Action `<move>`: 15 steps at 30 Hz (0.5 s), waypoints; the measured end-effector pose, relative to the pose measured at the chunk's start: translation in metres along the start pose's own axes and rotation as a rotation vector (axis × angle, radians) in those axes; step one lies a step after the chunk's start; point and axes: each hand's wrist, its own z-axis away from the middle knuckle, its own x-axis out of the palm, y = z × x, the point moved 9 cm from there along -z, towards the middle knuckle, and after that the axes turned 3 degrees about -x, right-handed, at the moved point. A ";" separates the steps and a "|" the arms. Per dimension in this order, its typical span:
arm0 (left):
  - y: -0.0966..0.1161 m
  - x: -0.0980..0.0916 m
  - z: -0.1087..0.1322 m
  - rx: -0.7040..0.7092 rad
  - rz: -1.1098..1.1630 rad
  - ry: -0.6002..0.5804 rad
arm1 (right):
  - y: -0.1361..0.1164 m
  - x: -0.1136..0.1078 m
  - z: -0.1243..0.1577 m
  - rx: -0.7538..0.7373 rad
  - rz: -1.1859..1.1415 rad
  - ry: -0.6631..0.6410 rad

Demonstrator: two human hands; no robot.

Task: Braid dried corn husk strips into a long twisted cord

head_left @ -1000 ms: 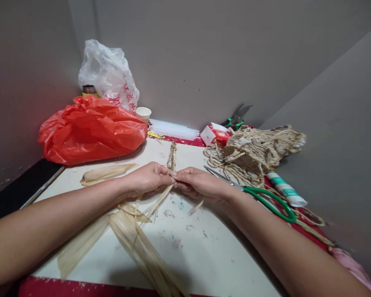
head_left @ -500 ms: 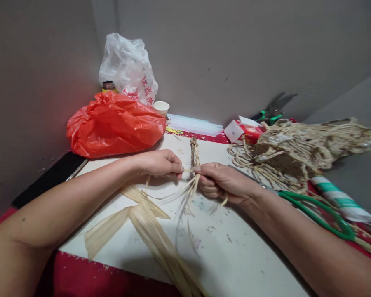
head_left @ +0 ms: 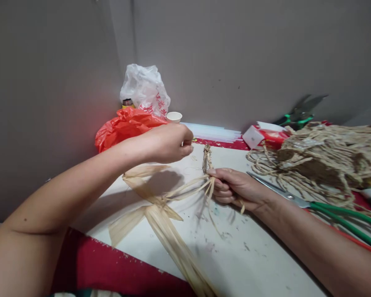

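Observation:
My right hand (head_left: 233, 185) is closed, pinching thin pale strips (head_left: 209, 185) of dried husk between thumb and forefinger. Just beyond its fingertips, a short twisted cord of fibre (head_left: 207, 156) points away from me over the white board. My left hand (head_left: 173, 142) hangs raised above the board, its fingers curled in a pinch; what they hold, if anything, is too fine to make out. Below it lie wide dried husk leaves (head_left: 160, 214), crossing one another and running toward the near edge. Thin strips stretch from these leaves to my right hand.
Green-handled scissors (head_left: 292, 198) lie beside my right forearm, near a heap of twisted cord (head_left: 334, 156). A red-and-white box (head_left: 266, 134) and dark shears (head_left: 303, 111) sit behind. At back left are a red bag (head_left: 120, 128), a white bag (head_left: 145, 88) and a paper cup (head_left: 174, 117).
My left hand has lifted up and away from my right hand's fingertips, where both met before. My right hand keeps its pinch on the strips. The whole view has shifted slightly.

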 end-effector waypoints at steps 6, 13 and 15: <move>-0.012 0.030 0.049 -0.073 0.061 -0.299 | 0.000 0.002 0.000 -0.007 0.002 -0.028; -0.044 0.046 0.132 -0.301 0.096 -0.299 | 0.000 0.009 -0.002 -0.007 -0.032 -0.113; -0.031 0.056 0.162 -0.330 0.209 -0.315 | 0.000 0.010 -0.003 -0.017 -0.037 -0.145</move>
